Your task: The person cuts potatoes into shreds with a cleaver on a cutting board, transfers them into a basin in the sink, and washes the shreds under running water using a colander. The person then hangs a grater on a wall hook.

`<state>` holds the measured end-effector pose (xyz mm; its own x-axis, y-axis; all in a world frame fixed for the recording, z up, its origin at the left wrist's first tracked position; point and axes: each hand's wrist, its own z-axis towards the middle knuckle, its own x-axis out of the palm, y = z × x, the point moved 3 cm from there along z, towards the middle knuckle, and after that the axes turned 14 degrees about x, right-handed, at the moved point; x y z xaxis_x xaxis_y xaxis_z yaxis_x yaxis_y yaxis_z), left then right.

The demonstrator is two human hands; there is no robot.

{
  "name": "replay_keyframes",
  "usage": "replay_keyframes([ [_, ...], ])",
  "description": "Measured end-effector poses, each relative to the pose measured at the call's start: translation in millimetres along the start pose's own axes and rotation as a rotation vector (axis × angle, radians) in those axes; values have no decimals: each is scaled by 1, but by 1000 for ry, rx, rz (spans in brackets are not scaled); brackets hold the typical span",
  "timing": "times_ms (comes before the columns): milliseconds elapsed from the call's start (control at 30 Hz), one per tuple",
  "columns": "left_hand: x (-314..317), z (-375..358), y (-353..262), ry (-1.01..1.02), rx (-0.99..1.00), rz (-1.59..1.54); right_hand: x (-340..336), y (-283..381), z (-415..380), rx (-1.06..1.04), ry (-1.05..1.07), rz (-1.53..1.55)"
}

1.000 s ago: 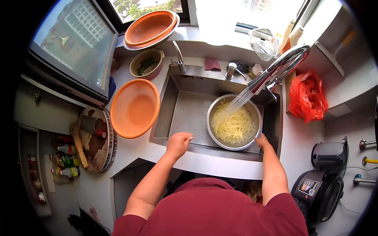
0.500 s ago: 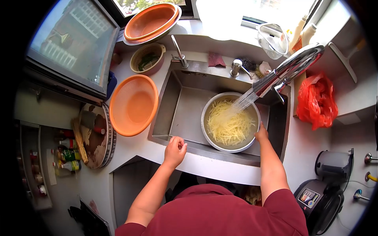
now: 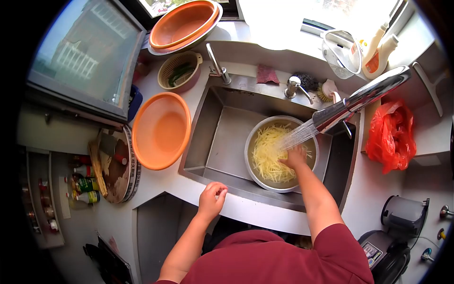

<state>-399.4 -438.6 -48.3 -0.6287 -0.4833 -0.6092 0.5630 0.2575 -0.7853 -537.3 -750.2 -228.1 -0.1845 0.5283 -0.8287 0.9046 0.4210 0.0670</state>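
Under the running faucet, a metal bowl stands in the sink, holding water and pale yellow shreds that look like potato. My right hand reaches into the bowl from its right side. Its thumb and fingers are apart and touch the shreds; the fingertips are partly hidden in them. Water from the spout falls just beside that hand. My left hand is closed in a loose fist at the sink's front edge, and nothing shows in it.
An orange colander sits left of the sink, with a smaller basket of green vegetables behind it. A soap pump stands at the sink's back rim. To the right hangs a red plastic bag. An open window juts in at left.
My right hand has left the bowl's outer right rim and gone inside among the shreds. My left hand remains closed near the sink's front edge. The view has shifted slightly.
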Motion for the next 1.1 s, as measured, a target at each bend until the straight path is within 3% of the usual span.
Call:
replay_keyframes([
  [67, 4, 2, 6, 34, -5, -29, 32, 11, 26, -56, 15, 113],
  [133, 7, 5, 13, 80, -30, -61, 45, 19, 17, -178, 62, 9],
  [200, 8, 14, 15, 108, -29, -69, 14, 33, -30, -385, 128, -316],
  [300, 10, 29, 16, 96, -21, -112, 31, -7, 7, -287, 7, -286],
  [333, 10, 31, 15, 96, -17, -127, 35, -8, 19, -133, -9, -98],
  [433, 14, 37, 16, 170, -52, -143, 56, 20, 27, -62, -190, -150],
  [467, 14, 39, 16, 183, -52, -138, 21, 41, -6, -228, -108, -192],
  [567, 14, 42, 13, 200, -58, -127, 34, 9, 13, -501, 14, 5],
  [600, 13, 45, 12, 203, -54, -122, 33, 5, 20, -304, 4, 120],
  [700, 14, 49, 13, 175, -43, -145, 28, 32, -11, 2, 5, -49],
  [833, 17, 51, 11, 157, 25, -150, 10, 34, -38, -137, 309, 8],
  [933, 18, 52, 11, 147, 35, -152, 0, 11, -40, -254, 113, 295],
  [1033, 22, 53, 10, 111, 37, -202, -3, 8, -27, 186, 393, 1229],
  [1100, 22, 54, 4, 101, 43, -216, -2, 18, -18, 248, 650, 1775],
])
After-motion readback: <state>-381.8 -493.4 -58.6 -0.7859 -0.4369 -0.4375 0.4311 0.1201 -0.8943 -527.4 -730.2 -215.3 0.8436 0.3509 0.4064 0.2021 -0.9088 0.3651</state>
